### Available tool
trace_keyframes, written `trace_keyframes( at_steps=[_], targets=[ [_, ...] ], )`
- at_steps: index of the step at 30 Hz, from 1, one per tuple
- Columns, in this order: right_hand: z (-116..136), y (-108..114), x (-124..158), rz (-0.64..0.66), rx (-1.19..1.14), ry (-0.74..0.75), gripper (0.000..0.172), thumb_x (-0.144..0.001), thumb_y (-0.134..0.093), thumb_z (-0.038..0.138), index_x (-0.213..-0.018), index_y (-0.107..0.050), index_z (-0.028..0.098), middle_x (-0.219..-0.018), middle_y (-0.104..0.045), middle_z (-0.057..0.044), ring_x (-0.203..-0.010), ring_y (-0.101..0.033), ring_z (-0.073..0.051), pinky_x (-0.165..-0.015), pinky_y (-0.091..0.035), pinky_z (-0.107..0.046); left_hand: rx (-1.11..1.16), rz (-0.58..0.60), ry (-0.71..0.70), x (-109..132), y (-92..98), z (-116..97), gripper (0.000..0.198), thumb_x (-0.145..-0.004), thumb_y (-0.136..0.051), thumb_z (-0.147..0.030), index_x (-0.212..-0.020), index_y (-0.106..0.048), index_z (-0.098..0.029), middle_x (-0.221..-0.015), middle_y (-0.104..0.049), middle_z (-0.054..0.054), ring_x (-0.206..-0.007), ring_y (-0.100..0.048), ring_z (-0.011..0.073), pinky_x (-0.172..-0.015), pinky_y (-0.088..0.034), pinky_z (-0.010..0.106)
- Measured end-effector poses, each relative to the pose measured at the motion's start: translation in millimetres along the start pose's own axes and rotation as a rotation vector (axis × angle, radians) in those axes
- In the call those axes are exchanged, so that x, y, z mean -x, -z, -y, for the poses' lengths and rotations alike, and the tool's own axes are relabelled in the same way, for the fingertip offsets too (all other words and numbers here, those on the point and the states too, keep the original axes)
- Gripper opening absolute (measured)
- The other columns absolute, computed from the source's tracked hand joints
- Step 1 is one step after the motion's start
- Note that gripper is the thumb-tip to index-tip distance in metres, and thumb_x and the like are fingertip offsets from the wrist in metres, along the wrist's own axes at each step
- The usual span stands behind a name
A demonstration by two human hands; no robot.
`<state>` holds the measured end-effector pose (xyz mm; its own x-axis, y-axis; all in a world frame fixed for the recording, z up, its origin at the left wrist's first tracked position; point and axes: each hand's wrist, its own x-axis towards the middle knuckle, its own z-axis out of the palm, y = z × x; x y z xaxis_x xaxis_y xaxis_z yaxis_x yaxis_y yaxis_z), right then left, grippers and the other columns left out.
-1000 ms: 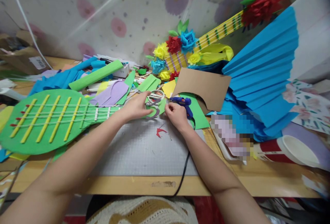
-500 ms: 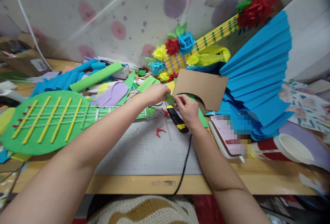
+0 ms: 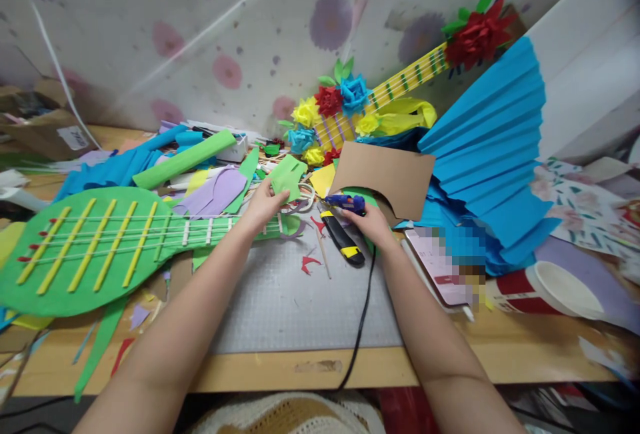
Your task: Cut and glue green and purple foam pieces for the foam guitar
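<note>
My left hand (image 3: 267, 206) is closed at the edge of a piece of green paper (image 3: 289, 175), its thumb lying over the lower part. The fingers behind the paper are partly hidden. In my right hand (image 3: 371, 222) is a blue hot glue gun (image 3: 350, 204), nozzle toward the left. A black cord (image 3: 361, 327) runs from below that hand to the table's front edge. Just below the glue gun, a black and yellow utility knife (image 3: 343, 239) lies on the grey cutting mat (image 3: 305, 314). Red paper scraps (image 3: 310, 263) and a thin stick (image 3: 323, 254) lie beside the knife.
On the left lies a green paper instrument (image 3: 100, 241) with yellow strips and white strings. A flowered yellow instrument (image 3: 410, 74) leans at the back. Brown cardboard (image 3: 385, 171), pleated blue paper (image 3: 495, 147), a phone (image 3: 435, 264) and a paper tub (image 3: 545, 291) stand or lie right.
My hands have parted from the small green piece they held together. The left has moved left to the green paper; the right has taken hold of the glue gun.
</note>
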<state>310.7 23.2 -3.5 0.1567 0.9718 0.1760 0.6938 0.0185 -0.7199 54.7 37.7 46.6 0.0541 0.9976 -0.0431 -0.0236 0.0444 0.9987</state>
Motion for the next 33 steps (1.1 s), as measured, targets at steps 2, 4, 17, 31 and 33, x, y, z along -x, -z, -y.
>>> trace_keyframes(
  at_steps=[2,4,17,31,33],
  targets=[
    [7,4,-1,-0.03,-0.184,-0.047,0.049,-0.065,-0.063,0.055,-0.092,-0.064,0.014,-0.082,-0.068,-0.009,-0.079,-0.061,-0.022,-0.071,-0.046,-0.034,-0.065,-0.048,-0.021,1,6.0,5,0.039,-0.065,-0.065,-0.025,-0.099,-0.048,-0.014,-0.078,-0.063,0.001,-0.068,-0.061,0.0149,-0.063,-0.05,0.029],
    [17,10,1,-0.001,-0.395,-0.05,0.05,-0.067,-0.06,0.057,-0.093,-0.063,0.014,-0.079,-0.067,-0.008,-0.072,-0.061,-0.019,-0.067,-0.047,-0.032,-0.084,-0.061,-0.037,1,11.1,12,0.045,-0.064,-0.066,-0.027,-0.102,-0.045,-0.015,-0.076,-0.063,0.0,-0.067,-0.061,0.0148,-0.061,-0.049,0.027],
    [42,-6,18,0.342,-0.42,-0.069,0.036,-0.062,-0.064,0.055,-0.061,-0.055,0.02,-0.043,-0.042,0.005,-0.042,-0.036,-0.009,-0.043,-0.029,-0.024,-0.016,0.058,-0.036,1,9.9,25,0.039,-0.068,-0.061,-0.029,-0.104,-0.053,-0.016,-0.069,-0.056,-0.002,-0.055,-0.051,0.0098,-0.048,-0.039,0.02],
    [36,-11,17,0.297,-0.345,-0.025,0.037,-0.065,-0.062,0.055,-0.066,-0.054,0.018,-0.051,-0.051,0.002,-0.054,-0.048,-0.013,-0.052,-0.039,-0.026,-0.052,0.105,-0.002,4,11.5,21,0.046,-0.07,-0.058,-0.029,-0.114,-0.052,-0.016,-0.074,-0.054,-0.001,-0.057,-0.048,0.0108,-0.05,-0.037,0.022],
    [36,-12,17,0.288,-0.345,-0.018,0.037,-0.065,-0.062,0.055,-0.066,-0.055,0.018,-0.052,-0.052,0.001,-0.054,-0.049,-0.013,-0.053,-0.04,-0.026,-0.049,0.106,0.002,4,11.9,22,0.046,-0.07,-0.057,-0.028,-0.114,-0.052,-0.017,-0.074,-0.056,0.0,-0.057,-0.048,0.0106,-0.049,-0.038,0.021]
  ],
)
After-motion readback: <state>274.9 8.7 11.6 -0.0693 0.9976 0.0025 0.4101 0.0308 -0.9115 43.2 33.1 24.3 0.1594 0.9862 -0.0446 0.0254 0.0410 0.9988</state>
